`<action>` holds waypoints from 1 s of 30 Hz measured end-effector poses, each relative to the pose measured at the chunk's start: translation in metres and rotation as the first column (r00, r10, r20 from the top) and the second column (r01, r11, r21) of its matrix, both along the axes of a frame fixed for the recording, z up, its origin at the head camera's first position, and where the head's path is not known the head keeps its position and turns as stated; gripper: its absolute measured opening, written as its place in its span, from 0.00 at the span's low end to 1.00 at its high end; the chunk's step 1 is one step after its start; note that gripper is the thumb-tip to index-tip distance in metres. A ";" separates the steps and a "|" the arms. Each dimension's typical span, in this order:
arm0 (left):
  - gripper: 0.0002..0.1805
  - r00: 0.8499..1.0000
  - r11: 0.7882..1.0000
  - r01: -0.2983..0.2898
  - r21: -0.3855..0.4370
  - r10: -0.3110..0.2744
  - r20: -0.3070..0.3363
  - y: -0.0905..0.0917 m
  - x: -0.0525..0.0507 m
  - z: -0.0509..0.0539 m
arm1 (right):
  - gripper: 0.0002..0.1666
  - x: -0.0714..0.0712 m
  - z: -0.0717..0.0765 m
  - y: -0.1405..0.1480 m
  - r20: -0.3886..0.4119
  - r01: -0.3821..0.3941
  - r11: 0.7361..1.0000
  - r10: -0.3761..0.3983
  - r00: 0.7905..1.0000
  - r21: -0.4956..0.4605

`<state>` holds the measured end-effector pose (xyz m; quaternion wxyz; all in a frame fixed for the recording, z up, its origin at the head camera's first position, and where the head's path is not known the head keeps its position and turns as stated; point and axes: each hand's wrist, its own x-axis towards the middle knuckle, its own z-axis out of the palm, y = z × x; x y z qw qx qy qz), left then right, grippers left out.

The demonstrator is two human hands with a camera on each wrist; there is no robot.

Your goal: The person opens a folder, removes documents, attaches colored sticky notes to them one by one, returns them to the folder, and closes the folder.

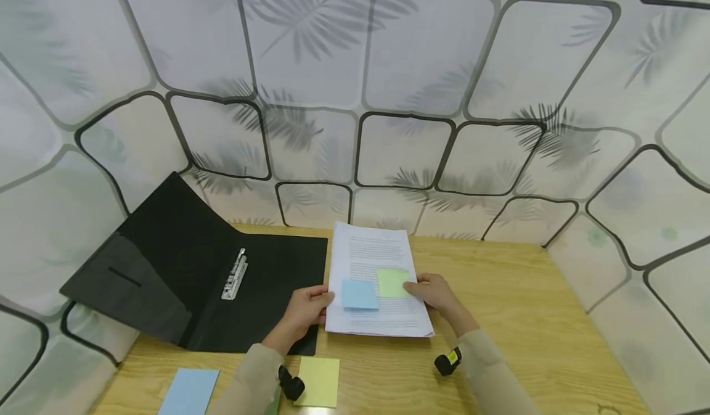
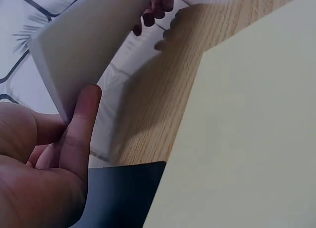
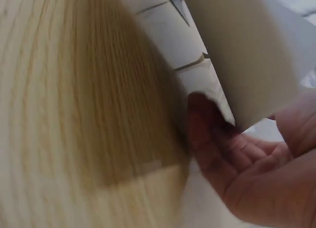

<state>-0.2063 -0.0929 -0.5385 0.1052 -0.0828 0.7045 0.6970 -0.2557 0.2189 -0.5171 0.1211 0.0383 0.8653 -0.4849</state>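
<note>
A stack of printed paper [image 1: 379,248] is held between both hands in the head view. On its top sheet lie a blue sticky note [image 1: 359,295] and a light green one [image 1: 391,283]. My left hand [image 1: 301,311] pinches the left edge, with fingers beneath the sheets. At the right edge my right hand [image 1: 438,293] grips the stack, its thumb at the green note's side. Both wrist views show the underside of the stack [image 2: 86,50] raised off the table, with fingers [image 3: 200,124] of the right hand under it.
Left of the stack an open black folder [image 1: 283,267] with a metal clip [image 1: 235,276] lies on the wooden table [image 1: 499,316]. Near the front are a yellow note pad [image 1: 320,381], a blue one [image 1: 188,389] and a partly hidden green one [image 1: 274,404]. Patterned curtain [image 1: 410,150] surrounds the table.
</note>
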 end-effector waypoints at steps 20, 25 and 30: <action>0.23 0.991 0.994 -0.083 -0.065 0.076 -0.111 -0.018 0.018 0.015 | 0.24 0.001 -0.017 0.000 0.147 0.119 0.924 -0.069 0.987 -0.364; 0.23 0.974 0.976 -0.142 -0.163 0.108 -0.198 -0.052 0.035 0.034 | 0.28 0.003 -0.017 -0.001 0.124 0.117 0.935 -0.079 0.989 -0.336; 0.22 0.946 0.944 -0.253 -0.213 0.195 -0.261 -0.091 0.058 0.050 | 0.35 0.001 -0.018 -0.001 0.088 0.099 0.938 -0.074 0.993 -0.332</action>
